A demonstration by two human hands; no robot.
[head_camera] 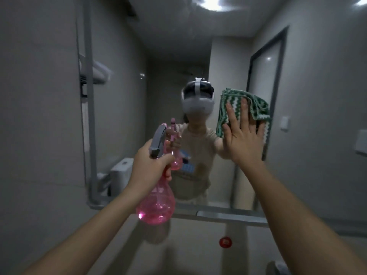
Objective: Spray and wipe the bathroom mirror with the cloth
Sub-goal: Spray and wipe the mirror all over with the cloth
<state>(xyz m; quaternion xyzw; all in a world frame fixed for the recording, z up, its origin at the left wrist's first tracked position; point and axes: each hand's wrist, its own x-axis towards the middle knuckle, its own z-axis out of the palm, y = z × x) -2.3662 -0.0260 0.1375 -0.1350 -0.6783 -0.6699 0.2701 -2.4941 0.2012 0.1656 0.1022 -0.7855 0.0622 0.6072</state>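
The bathroom mirror (158, 46) fills the wall ahead and reflects me and the room. My right hand (243, 137) presses a folded green-and-white cloth (256, 105) flat against the glass at the right, fingers spread over it. My left hand (150, 165) grips the neck of a pink transparent spray bottle (156, 203) with a grey trigger head, held upright in front of the mirror's lower middle, a short way off the glass. The nozzle points toward the mirror.
A grey ledge (228, 216) runs under the mirror's bottom edge. Below it a wall panel carries a small red round sticker (225, 242). A metal fitting (281, 267) shows at the bottom right. The reflection shows a toilet, a towel rack and a door.
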